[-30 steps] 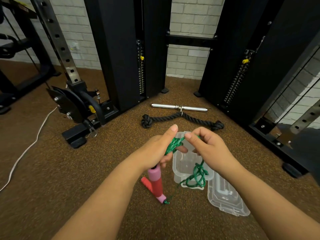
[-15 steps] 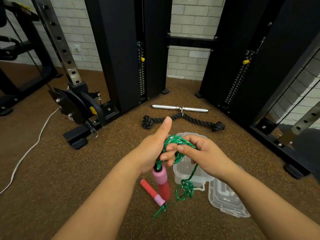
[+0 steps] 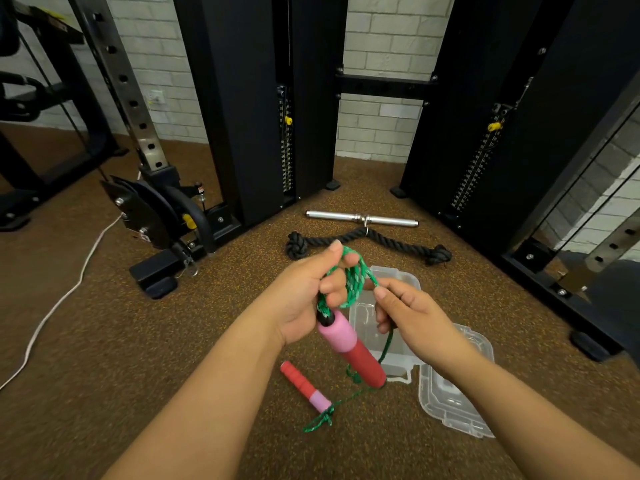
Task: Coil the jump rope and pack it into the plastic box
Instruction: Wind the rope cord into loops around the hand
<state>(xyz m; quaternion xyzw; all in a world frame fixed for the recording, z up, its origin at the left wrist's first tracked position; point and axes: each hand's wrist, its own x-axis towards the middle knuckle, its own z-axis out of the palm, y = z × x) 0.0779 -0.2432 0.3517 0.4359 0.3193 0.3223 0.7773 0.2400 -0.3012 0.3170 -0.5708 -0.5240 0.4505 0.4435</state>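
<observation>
My left hand (image 3: 304, 292) grips the top of a pink and red jump rope handle (image 3: 349, 348) and holds several loops of green rope (image 3: 353, 285) around its fingers. My right hand (image 3: 408, 317) pinches a strand of the same rope just right of the loops. The loose rope trails down to the second handle (image 3: 304, 386), which lies on the floor. A clear plastic box (image 3: 398, 358) sits open on the floor beneath my hands, partly hidden by them. Its clear lid (image 3: 450, 400) lies to the right of it.
The floor is brown speckled rubber. A black triceps rope (image 3: 367, 239) and a chrome bar (image 3: 362, 218) lie beyond the box. Black cable machine towers (image 3: 249, 109) stand behind, another frame at the right (image 3: 554, 271). A white cord (image 3: 55, 306) runs along the left.
My right hand has carried the strand up around my left hand's fingers and back to the right, adding a loop. The held handle has tilted, and less rope lies on the floor.
</observation>
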